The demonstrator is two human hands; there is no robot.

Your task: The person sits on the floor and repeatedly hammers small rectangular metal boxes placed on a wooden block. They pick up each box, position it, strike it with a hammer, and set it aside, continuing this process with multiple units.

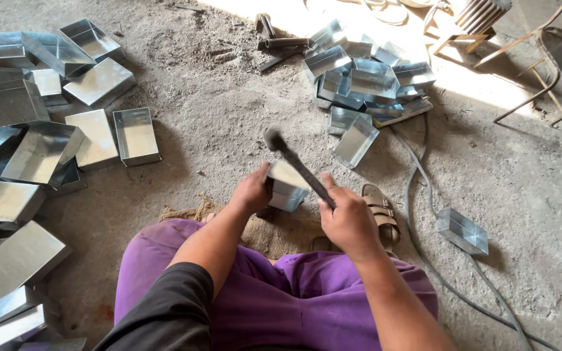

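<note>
Hidden: we cannot see the far fingers of the left hand point(252, 191), which sit behind the small metal box point(289, 187); the box's lower part is hidden by the hand and by the hammer point(297, 166) crossing it.
Cut off: the stacks of metal boxes at left point(21, 162) run out of view, and so do the metal frame point(541, 65) at top right and our knees at the bottom edge.
Left hand: the forearm reaches forward from a dark sleeve; the grip is closed on the side of the small metal box, holding it just above the burlap sack point(265, 227).
Right hand: the right hand point(349, 221) has its grip wrapped tight round the hammer's dark handle, the round head raised and tilted away to the upper left.
Box: folded sheet metal, shiny grey, rectangular, open-topped.
Floor: the floor point(229, 117) is dusty, rough concrete.
Nearby: a heap of metal boxes ahead point(362, 81), a single box at right point(463, 231), a grey cable point(417, 188) and a tan sandal point(380, 211) just beside the right hand.
Clothing: purple trousers point(281, 299).
</note>
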